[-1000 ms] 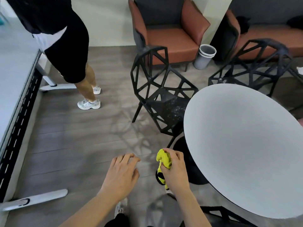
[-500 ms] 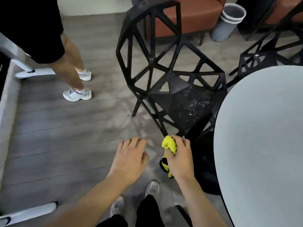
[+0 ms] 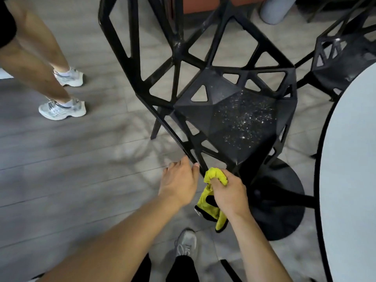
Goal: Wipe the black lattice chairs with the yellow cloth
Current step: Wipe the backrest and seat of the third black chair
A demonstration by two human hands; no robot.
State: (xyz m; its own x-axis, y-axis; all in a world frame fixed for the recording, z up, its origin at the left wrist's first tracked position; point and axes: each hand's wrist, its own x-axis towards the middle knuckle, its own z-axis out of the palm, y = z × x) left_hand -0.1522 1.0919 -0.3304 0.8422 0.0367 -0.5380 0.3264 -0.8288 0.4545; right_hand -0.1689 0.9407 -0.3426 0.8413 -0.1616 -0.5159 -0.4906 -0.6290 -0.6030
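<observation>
A black lattice chair (image 3: 219, 110) stands right in front of me, its seat speckled with white dust. My right hand (image 3: 227, 192) is shut on the bunched yellow cloth (image 3: 211, 198), held at the seat's near front corner, with part of the cloth hanging below the fist. My left hand (image 3: 179, 184) is at the chair's near left edge, its fingertips touching the black frame bar. A second black lattice chair (image 3: 343, 55) stands at the far right, behind the table.
A round white table (image 3: 352, 180) with a black disc base (image 3: 284, 200) fills the right side. Another person's legs and white sneakers (image 3: 63, 106) stand at the left on the grey wood floor. A grey bin (image 3: 276, 9) sits at the top.
I have moved closer to the chair. Both hands went forward: the left one now touches the seat's edge bar and the right one brought the cloth up to the seat's corner.
</observation>
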